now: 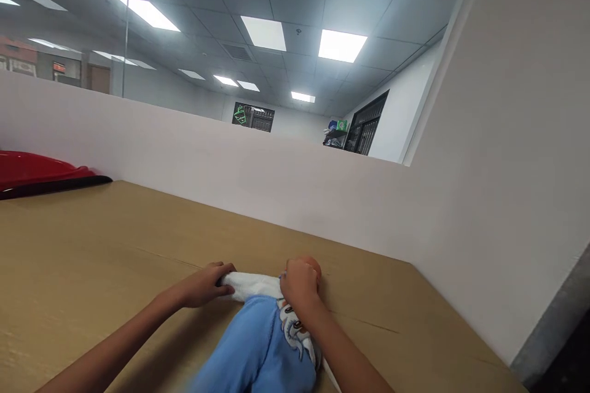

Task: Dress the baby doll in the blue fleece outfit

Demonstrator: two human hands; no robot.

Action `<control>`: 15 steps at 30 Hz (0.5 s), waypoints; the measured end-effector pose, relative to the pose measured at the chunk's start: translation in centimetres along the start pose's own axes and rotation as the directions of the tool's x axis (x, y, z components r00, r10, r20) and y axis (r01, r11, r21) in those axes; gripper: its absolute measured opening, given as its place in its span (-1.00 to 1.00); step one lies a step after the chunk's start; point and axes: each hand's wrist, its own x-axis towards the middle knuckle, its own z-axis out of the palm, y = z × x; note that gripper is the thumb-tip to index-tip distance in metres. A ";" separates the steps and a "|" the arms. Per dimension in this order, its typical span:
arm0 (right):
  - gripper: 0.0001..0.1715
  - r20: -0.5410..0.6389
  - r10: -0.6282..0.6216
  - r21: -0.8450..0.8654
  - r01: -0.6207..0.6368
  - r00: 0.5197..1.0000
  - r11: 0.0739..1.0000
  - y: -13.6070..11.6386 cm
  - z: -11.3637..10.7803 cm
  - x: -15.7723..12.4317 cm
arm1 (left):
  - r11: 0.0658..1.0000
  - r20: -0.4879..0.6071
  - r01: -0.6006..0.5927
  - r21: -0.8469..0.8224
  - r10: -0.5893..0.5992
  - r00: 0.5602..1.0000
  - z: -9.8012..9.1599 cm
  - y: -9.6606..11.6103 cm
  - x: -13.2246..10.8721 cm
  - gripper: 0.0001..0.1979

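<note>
A small blue baby outfit (pixel 249 344) with white sleeves and a cartoon face patch (pixel 294 325) lies on the brown tabletop, its lower part cut off by the frame edge. My left hand (pixel 209 284) pinches the cuff end of a white sleeve (pixel 255 285), which stretches across toward the neck. At the neck, my right hand (pixel 300 285) is closed on the outfit, its fingertips mostly hidden. Just behind that fist a round, skin-toned shape (pixel 313 265) shows, looking like a doll's head; most of it is covered.
The brown tabletop (pixel 115 245) meets a low white wall (pixel 276 178) with a glass pane above it. A red object with a black edge (pixel 41 172) sits at the far left. A taller white wall (pixel 498 135) rises on the right.
</note>
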 end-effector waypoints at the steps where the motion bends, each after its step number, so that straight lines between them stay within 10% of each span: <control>1: -0.76 0.003 -0.002 0.039 0.002 1.000 0.999 0.2 -0.2 -0.3 | 1.000 -0.007 0.009 0.006 -0.009 1.000 0.2 -0.1 0.0 -0.52; 9: -0.58 0.141 -0.171 0.457 0.089 0.975 0.885 6.1 0.8 -4.5 | 0.997 -0.046 0.064 0.038 -0.062 0.997 1.6 -1.2 -0.5 -0.54; 15: -0.51 0.086 -0.242 0.788 0.083 0.966 0.610 13.5 4.6 -11.3 | 0.994 -0.055 0.078 0.075 -0.074 0.996 2.3 -1.3 -0.4 -0.54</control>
